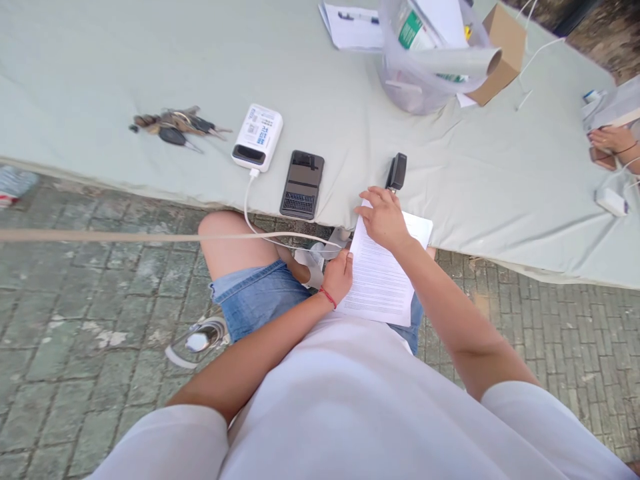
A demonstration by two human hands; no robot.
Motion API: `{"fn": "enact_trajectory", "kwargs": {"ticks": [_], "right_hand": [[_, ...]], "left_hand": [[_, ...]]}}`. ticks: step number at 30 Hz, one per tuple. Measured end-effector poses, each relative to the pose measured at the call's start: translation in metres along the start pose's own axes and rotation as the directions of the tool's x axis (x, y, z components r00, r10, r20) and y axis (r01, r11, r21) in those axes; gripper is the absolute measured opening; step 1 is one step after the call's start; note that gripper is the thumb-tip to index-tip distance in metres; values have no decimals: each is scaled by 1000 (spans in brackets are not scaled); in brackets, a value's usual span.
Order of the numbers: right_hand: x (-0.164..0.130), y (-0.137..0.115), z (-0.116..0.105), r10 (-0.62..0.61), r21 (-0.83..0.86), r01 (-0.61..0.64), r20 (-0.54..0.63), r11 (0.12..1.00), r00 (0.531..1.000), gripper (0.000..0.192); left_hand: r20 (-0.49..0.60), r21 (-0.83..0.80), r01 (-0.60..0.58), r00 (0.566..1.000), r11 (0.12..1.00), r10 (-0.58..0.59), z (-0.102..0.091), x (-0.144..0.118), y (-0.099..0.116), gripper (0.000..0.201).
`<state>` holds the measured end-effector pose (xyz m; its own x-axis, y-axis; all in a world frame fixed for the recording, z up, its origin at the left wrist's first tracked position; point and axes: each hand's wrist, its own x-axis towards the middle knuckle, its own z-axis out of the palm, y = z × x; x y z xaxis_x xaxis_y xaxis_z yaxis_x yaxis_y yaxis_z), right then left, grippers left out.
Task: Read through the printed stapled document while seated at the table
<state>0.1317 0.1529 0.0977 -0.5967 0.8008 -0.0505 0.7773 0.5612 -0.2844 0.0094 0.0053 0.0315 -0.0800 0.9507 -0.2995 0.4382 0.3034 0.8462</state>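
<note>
Printed sheets of paper (381, 283) lie over my lap, their upper end at the table edge. My left hand (339, 277), with a red string at the wrist, is closed on the left edge of the sheets, thumb on top. Across their top left part rests my right hand (384, 219), its bent fingers apart and pointing left. Just beyond it, on the table, is a black object that looks like a stapler (397, 171), its near end partly hidden by the right hand. A dark phone (303, 185) lies to the left.
On the cloth-covered table (200, 60) are a white power bank (259, 137) with a cable, keys (175, 127), a clear bucket (405, 93) holding a roll, and a cardboard box (505, 53). A pale strap (150, 236) crosses the left. Another person's hand (613, 139) is at far right.
</note>
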Motion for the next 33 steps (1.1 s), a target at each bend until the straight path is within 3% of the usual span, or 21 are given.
{"fn": "enact_trajectory", "kwargs": {"ticks": [3,6,10,13,16,19,25,33], "right_hand": [[-1,1,-7,26,41,-24,-38,999,999,39],[2,12,-23,154,55,-147,-148,988,977,45],[14,49,-40,413,130,-393,-246,910,877,55],[26,78,-35,593,258,-549,-143,795,792,56],[36,91,-22,672,346,-624,-25,701,740,60],[47,89,-13,684,369,-632,-12,681,730,63],[62,72,-16,660,319,-616,-43,720,750,46],[46,41,-22,658,257,-642,31,722,752,37]], "left_hand": [[-5,-25,18,1000,1000,-18,-1,1,0,26],[-19,-61,34,999,998,-36,-1,2,-1,28],[-24,-86,36,999,996,-39,-3,3,2,28],[-22,-99,34,999,995,-36,-4,2,8,29],[-17,-96,39,999,995,-41,-6,2,14,30],[-17,-87,41,999,995,-43,-8,2,18,31],[-20,-54,17,1000,998,-18,-11,1,22,31],[-16,-73,35,999,997,-36,-11,0,25,32]]}}
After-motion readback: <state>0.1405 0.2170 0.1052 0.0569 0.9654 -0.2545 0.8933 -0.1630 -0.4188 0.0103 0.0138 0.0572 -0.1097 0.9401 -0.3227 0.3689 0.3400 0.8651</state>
